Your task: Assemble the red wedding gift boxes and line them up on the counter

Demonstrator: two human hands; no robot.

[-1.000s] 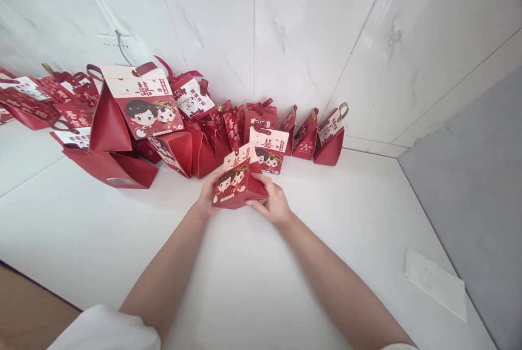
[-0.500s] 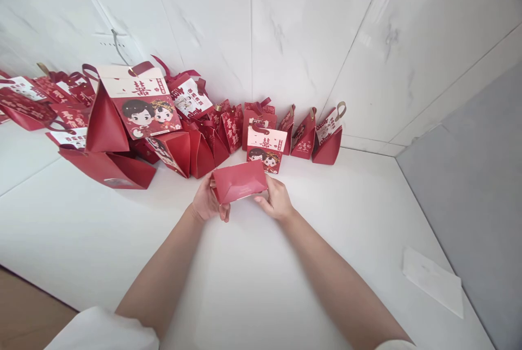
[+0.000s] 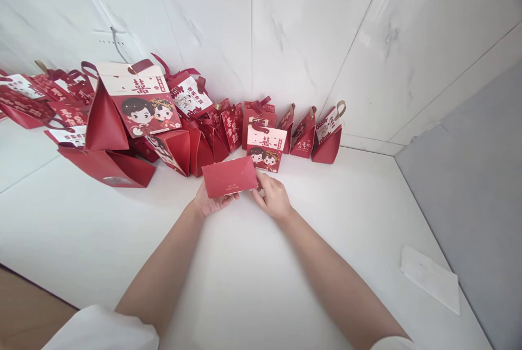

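Note:
A red paper gift box (image 3: 230,176) is held above the white table, its flat panel with small gold print turned toward me. My left hand (image 3: 207,200) grips its left end from below, fingers curled under the lower edge. At the right end, my right hand (image 3: 275,195) has its thumb and fingers closed on the box's edge. The box's far side is hidden. Just behind it stands a small gift box (image 3: 265,149) with a cream top and a cartoon couple.
Several red gift boxes (image 3: 228,127) with ribbon handles line the marble wall (image 3: 285,29). A larger cartoon-couple box (image 3: 141,100) rests on others at left. A white flat packet (image 3: 430,278) lies on the white table (image 3: 346,230) at right, near a grey panel (image 3: 468,149).
The held box has shifted slightly left and its panel looks flatter and smoother. My left fingers have moved further under it; my right fingers have moved round its edge.

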